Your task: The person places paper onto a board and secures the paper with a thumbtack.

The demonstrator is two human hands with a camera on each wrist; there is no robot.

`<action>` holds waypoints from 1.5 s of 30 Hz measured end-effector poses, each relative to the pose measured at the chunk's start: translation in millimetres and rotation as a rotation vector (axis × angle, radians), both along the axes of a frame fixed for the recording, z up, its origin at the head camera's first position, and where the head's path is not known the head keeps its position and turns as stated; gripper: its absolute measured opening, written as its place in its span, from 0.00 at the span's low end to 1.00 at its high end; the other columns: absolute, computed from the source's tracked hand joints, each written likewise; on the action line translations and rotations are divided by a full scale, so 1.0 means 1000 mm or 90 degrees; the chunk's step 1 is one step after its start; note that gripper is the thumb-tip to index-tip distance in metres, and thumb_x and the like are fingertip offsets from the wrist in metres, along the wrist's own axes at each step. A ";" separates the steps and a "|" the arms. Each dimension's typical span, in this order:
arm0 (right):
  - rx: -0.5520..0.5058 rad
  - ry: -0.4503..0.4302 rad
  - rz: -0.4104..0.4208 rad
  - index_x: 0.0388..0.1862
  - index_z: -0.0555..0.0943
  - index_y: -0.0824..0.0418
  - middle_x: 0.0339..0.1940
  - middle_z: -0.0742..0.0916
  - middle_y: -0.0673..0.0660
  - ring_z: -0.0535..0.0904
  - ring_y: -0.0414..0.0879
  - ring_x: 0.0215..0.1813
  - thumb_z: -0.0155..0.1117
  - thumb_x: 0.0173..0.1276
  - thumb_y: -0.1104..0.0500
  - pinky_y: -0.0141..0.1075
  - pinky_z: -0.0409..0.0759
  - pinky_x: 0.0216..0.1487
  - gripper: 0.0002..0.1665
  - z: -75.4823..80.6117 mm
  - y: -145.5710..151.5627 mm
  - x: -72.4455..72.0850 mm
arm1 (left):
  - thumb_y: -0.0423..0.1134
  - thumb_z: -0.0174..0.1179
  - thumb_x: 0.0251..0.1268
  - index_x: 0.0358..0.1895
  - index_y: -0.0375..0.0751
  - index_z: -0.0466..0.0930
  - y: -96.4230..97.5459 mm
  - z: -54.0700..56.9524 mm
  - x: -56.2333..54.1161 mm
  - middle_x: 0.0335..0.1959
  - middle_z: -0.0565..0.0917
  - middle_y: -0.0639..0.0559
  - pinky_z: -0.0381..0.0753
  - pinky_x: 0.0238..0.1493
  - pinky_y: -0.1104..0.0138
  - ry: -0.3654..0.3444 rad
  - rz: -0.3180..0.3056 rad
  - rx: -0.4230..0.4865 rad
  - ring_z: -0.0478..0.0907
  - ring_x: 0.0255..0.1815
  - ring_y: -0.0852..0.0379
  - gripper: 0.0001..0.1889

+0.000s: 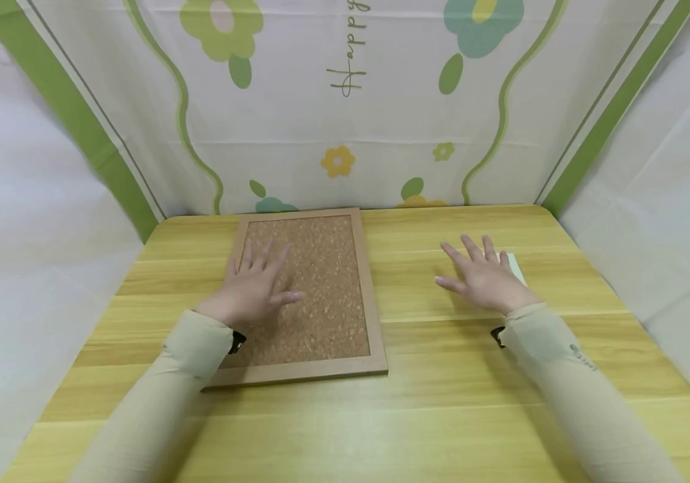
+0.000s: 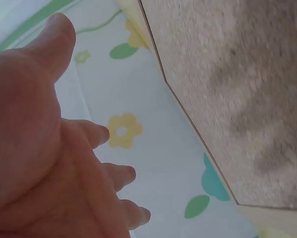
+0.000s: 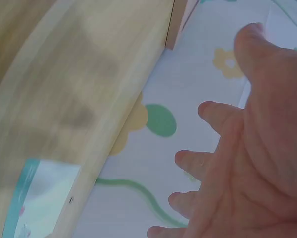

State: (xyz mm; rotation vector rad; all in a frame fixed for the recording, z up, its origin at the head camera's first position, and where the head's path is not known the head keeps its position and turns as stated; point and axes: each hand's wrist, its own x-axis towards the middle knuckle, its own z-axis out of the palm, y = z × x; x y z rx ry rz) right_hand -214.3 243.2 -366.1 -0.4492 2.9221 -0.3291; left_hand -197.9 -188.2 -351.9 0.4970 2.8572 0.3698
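A cork board (image 1: pixel 326 288) in a pale wooden frame lies flat on the left half of the table. Over its left side my left hand (image 1: pixel 251 288) hovers palm down, fingers spread and holding nothing. In the left wrist view a gap shows between that hand and the cork. My right hand (image 1: pixel 486 282), also with spread fingers and an unfilled palm, is held above the table at the right. Partly hidden beneath it is a pale card or pad (image 1: pixel 516 267). The right wrist view shows the card's teal edge (image 3: pixel 22 198) and small pink marks.
The wood-grain table (image 1: pixel 429 402) reaches back to a white cloth (image 1: pixel 393 114) printed with flowers and green lines, hanging behind it. White cloth sides (image 1: pixel 37 201) rise at left and right. Each wrist wears a black band under a beige sleeve (image 1: pixel 568 376).
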 end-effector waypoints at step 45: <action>0.017 -0.210 -0.195 0.12 0.63 0.53 0.12 0.64 0.46 0.59 0.38 0.17 0.63 0.67 0.36 0.36 0.68 0.25 0.34 -0.017 0.099 -0.061 | 0.47 0.55 0.76 0.72 0.18 0.52 -0.107 -0.038 -0.034 0.65 0.66 0.19 0.69 0.60 0.40 -0.163 0.118 0.152 0.70 0.62 0.28 0.38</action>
